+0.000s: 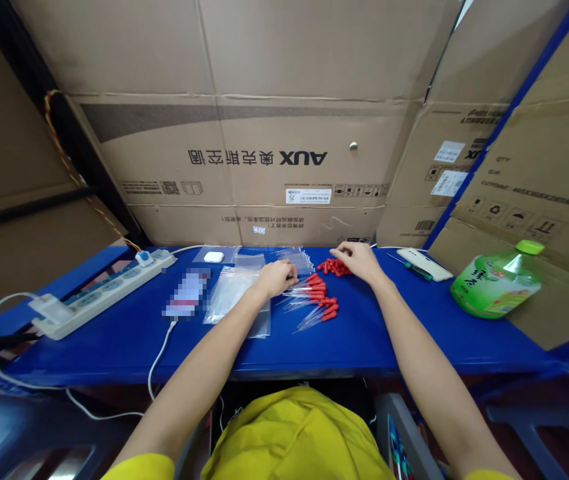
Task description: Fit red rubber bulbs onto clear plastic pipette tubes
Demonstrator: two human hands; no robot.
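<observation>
Reaching into red caps (335,267), right hand (359,259) pinches — seemingly — one; left hand (277,277) curls on tubes (309,293).

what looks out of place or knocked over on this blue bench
The green bottle at the right end lies on its side against the cardboard rather than standing. The red-capped droppers lie in a loose, fanned heap between the left hand and right hand. No spill shows.
</observation>
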